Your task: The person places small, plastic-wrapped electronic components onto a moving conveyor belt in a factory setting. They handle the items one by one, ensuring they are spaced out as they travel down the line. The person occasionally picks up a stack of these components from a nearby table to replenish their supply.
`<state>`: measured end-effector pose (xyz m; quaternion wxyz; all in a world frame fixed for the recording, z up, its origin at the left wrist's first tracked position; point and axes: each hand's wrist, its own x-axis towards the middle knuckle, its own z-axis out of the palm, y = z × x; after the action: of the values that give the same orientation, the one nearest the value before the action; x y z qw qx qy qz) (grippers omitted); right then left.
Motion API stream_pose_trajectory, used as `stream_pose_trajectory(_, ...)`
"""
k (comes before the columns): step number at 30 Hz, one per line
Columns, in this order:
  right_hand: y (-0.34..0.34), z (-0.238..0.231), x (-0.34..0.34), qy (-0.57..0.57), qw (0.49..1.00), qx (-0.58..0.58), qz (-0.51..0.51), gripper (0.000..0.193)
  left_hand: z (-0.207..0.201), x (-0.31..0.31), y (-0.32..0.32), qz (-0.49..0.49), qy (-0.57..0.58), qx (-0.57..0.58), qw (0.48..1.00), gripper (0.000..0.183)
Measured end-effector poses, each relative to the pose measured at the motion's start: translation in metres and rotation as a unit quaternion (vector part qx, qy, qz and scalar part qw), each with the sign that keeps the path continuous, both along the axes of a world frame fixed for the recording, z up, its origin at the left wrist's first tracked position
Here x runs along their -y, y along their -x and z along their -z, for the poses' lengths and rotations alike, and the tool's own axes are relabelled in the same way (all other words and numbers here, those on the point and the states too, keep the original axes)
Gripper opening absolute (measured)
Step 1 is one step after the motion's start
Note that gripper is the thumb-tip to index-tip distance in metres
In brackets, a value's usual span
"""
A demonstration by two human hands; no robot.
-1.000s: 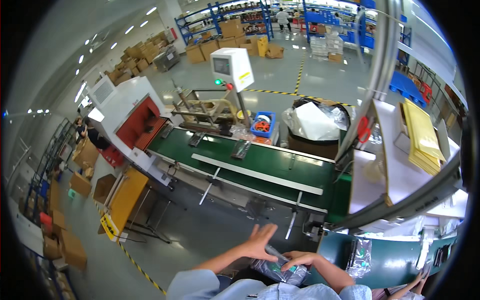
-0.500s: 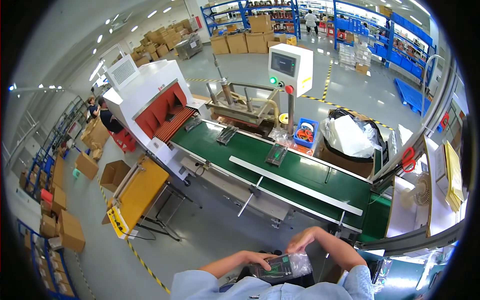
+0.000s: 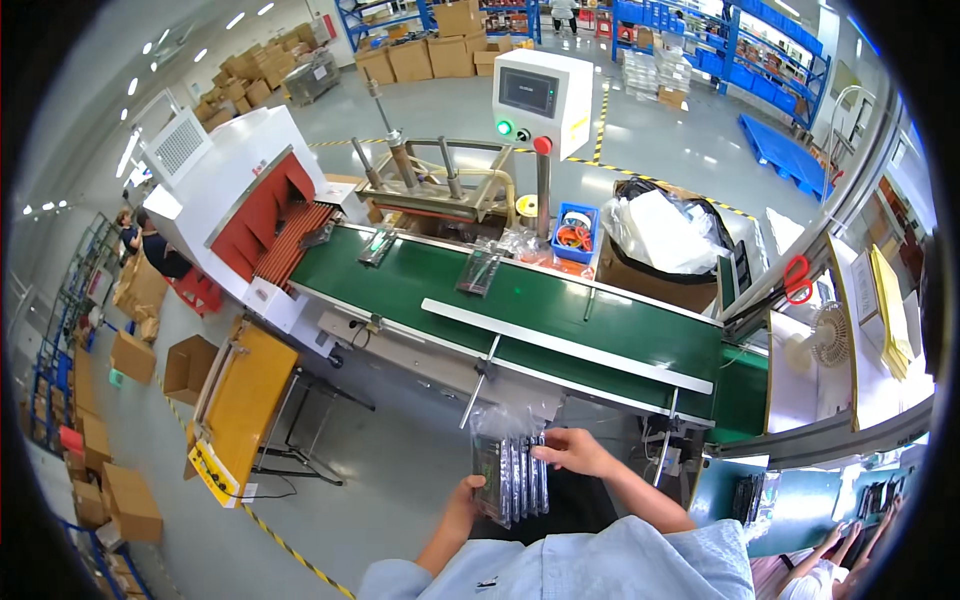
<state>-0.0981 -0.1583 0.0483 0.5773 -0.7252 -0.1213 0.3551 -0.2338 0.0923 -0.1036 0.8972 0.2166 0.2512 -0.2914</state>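
In front of my body is an upright row of several flat dark packs in clear film (image 3: pixel 510 478), loose film sticking up from their top. My left hand (image 3: pixel 466 500) grips the row at its left side. The fingers of my right hand (image 3: pixel 572 452) are closed on the upper right edge of the same packs. Beyond them runs a green conveyor belt (image 3: pixel 560 312). On the belt lie a film-wrapped pack (image 3: pixel 480 270) and another wrapped pack (image 3: pixel 377 246); a third wrapped pack (image 3: pixel 318 236) is by the red rollers.
A white machine with a red flap curtain (image 3: pixel 262 205) stands at the belt's left end. Behind the belt are a control box (image 3: pixel 575 100), a blue bin (image 3: pixel 575 232) and a film-filled bag (image 3: pixel 668 235). At lower right, another person's hands (image 3: pixel 845 530) work over a table.
The packs have turned from lying flat to standing on edge, and both hands have shifted their hold. The belt packs have moved left toward the machine, and my view has swung right.
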Motion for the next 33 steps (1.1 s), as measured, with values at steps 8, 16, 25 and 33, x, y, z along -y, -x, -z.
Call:
stream_pose_trajectory(8,-0.047,0.009,0.000,0.025,0.994,0.036,0.100,0.028,-0.047,0.027,-0.044,-0.152,-0.032,0.022,0.988,0.053)
stream_pose_trajectory(16,-0.233,0.083,0.042,-0.015,0.905,0.120,0.408,0.020,-0.048,0.005,-0.111,-0.277,-0.021,0.044,0.960,0.055)
stream_pose_trajectory(25,-0.366,0.195,-0.018,0.215,0.808,0.264,0.482,0.025,-0.062,0.003,-0.168,-0.292,-0.006,0.079,0.953,0.056)
stream_pose_trajectory(33,-0.377,0.186,-0.050,0.261,0.823,0.191,0.467,0.026,-0.061,0.003,-0.175,-0.343,-0.020,0.053,0.937,0.054)
